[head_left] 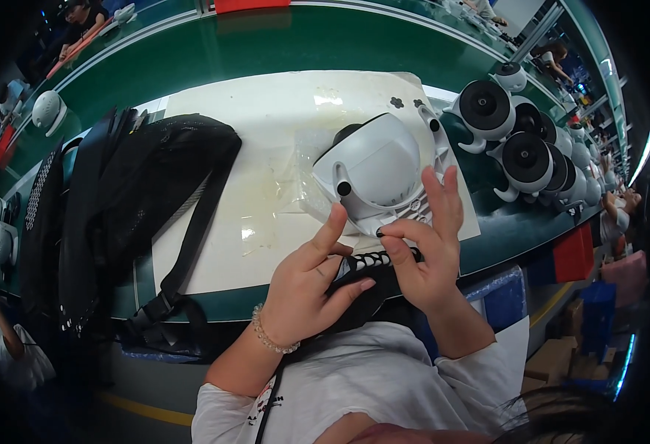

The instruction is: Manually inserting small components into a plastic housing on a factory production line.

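Note:
In front of me a rounded white plastic housing (pixel 388 159) lies tilted on a cream board (pixel 214 96). One of its legs, toward me, ends in a black round tip. My right hand (pixel 432 259) is pinching a small black piece (pixel 379 233) between thumb and forefinger, its other fingers stretched upward. Between thumb and fingers of my left hand (pixel 302 285) is a black strip with white oval gaps (pixel 373 259), held low by the board's near edge. The left forefinger points up toward the housing's leg. Part of the strip is hidden by both hands.
A black mesh bag with straps (pixel 162 163) covers the board's left side. Several white units with black round faces (pixel 524 159) crowd the green bench at right. Clear plastic wrap (pixel 310 177) lies beside the housing. Other people work around the bench.

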`<action>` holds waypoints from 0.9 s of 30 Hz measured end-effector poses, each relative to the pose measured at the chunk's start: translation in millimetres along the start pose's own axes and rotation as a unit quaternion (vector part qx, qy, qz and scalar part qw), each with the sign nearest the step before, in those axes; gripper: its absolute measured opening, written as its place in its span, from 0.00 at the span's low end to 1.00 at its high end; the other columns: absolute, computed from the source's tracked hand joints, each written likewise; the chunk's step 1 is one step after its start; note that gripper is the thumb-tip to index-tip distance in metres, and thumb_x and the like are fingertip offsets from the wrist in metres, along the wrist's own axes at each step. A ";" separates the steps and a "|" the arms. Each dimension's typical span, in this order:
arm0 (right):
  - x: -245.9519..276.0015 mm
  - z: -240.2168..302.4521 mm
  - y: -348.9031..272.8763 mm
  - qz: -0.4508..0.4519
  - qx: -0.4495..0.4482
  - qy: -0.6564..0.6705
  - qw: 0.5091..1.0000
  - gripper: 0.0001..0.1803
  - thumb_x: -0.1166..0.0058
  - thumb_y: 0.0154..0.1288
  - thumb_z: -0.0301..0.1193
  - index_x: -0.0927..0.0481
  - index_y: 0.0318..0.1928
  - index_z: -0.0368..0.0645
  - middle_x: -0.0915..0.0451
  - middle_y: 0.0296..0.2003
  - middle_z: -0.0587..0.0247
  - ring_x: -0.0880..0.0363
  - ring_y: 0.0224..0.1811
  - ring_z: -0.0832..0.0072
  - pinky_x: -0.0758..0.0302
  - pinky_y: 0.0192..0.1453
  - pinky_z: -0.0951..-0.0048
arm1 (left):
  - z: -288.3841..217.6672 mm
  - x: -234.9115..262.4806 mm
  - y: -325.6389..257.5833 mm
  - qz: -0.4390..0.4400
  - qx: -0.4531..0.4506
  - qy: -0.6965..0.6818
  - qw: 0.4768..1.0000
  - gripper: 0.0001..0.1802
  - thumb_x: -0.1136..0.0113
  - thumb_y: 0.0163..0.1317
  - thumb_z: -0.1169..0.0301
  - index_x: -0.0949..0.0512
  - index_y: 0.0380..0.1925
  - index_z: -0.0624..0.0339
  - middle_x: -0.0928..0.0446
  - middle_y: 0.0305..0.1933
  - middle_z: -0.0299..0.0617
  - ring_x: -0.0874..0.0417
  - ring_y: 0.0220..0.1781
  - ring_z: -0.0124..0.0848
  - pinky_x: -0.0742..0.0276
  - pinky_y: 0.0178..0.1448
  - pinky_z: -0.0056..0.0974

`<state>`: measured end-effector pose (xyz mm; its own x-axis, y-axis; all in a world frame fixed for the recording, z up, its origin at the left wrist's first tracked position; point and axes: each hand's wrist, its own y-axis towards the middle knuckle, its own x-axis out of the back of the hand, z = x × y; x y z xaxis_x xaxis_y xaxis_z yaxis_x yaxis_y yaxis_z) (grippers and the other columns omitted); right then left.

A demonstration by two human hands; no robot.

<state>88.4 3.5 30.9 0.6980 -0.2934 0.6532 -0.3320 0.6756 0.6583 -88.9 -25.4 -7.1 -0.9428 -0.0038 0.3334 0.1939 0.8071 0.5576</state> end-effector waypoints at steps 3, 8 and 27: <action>0.0 -4.5 -8.4 -0.017 0.054 -0.088 0.994 0.13 0.52 0.63 0.42 0.17 0.36 0.52 0.38 0.62 0.53 0.53 0.69 0.54 0.64 0.68 0.56 | -0.4 -0.8 0.9 -0.001 0.004 0.014 1.000 0.15 0.32 0.44 0.70 0.26 0.20 0.71 0.42 0.66 0.55 0.19 0.35 0.38 0.23 0.38 0.35; 8.1 4.4 -17.7 0.051 0.073 -0.183 0.979 0.23 0.62 0.65 0.53 0.20 0.47 0.56 0.36 0.61 0.57 0.49 0.68 0.55 0.65 0.68 0.55 | -2.8 -0.9 2.7 -0.015 0.003 0.029 0.999 0.15 0.32 0.44 0.70 0.25 0.22 0.72 0.43 0.66 0.55 0.19 0.34 0.38 0.24 0.38 0.35; 19.8 5.0 -33.1 0.149 -0.154 0.253 0.943 0.16 0.35 0.48 0.35 0.21 0.38 0.44 0.25 0.40 0.62 0.26 0.39 0.66 0.30 0.41 0.71 | -26.3 10.6 -23.1 -0.005 0.218 -0.149 0.965 0.08 0.38 0.49 0.79 0.25 0.31 0.67 0.22 0.36 0.43 0.22 0.34 0.29 0.28 0.39 0.29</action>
<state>110.0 -28.1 23.9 0.8422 0.2489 0.4783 -0.4156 0.8648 0.2818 -96.2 -59.6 3.5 -0.9926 0.1049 0.0610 0.1137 0.9795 0.1662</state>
